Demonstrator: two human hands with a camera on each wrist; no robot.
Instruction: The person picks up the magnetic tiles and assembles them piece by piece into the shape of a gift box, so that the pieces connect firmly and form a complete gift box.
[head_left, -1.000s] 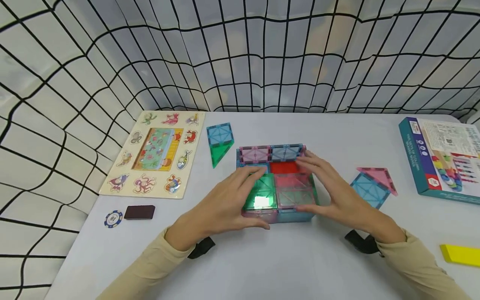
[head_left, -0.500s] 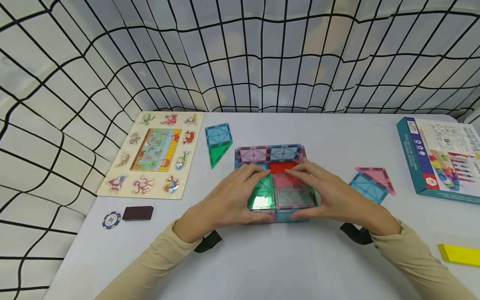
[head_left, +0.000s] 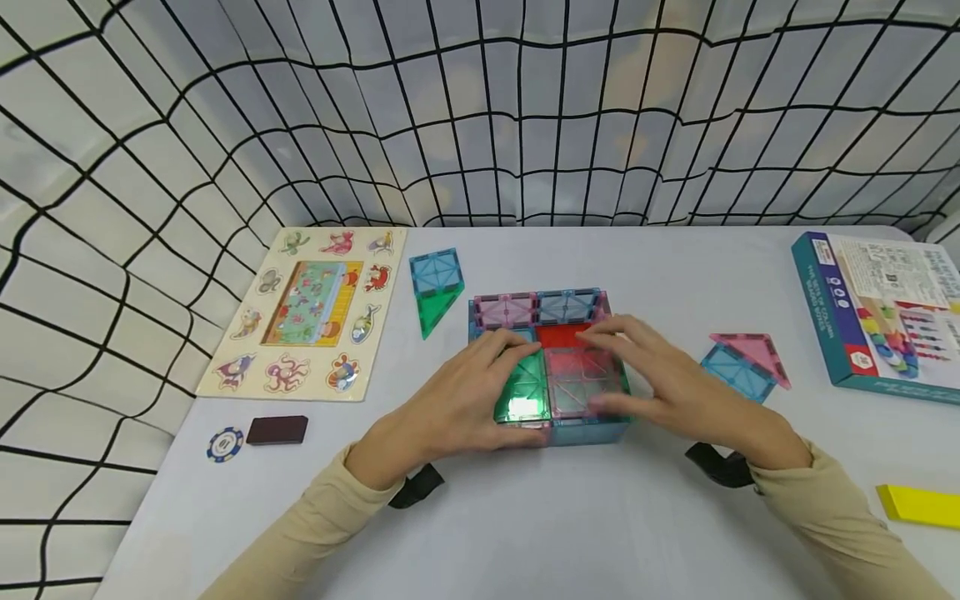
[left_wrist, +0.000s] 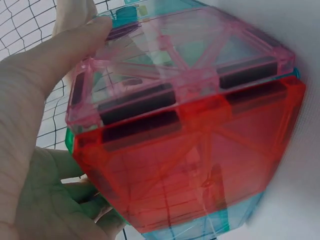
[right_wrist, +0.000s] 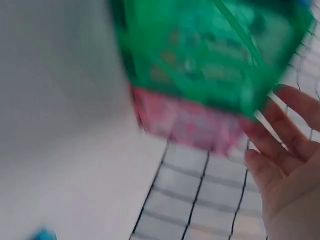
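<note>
A low box of translucent magnetic tiles [head_left: 574, 429] sits mid-table, with pink and blue tiles along its back wall. Its top bears a green tile [head_left: 527, 385] and a clear pink tile [head_left: 573, 379]; a red area [head_left: 558, 335] shows behind them. My left hand [head_left: 465, 400] holds the box's left side, thumb along the front edge and fingers over the green tile. In the left wrist view a red tile [left_wrist: 195, 165] forms one side wall. My right hand [head_left: 675, 387] hovers at the right side, fingers loosely bent, thumb over the clear pink tile; its wrist view is blurred.
A sea-animal board [head_left: 382, 333] lies back left, beside a blue tile [head_left: 437, 272] and green triangle [head_left: 437, 308]. Front left are a poker chip [head_left: 225, 444] and dark block [head_left: 277, 430]. Rightward lie another blue tile [head_left: 738, 373], a pink triangle [head_left: 765, 354], a boxed set [head_left: 855, 325] and a yellow block [head_left: 918, 505].
My left thumb has come onto the box's front edge. My right hand closed in on the box, then drew slightly back to the right, its thumb lifting from the front edge.
</note>
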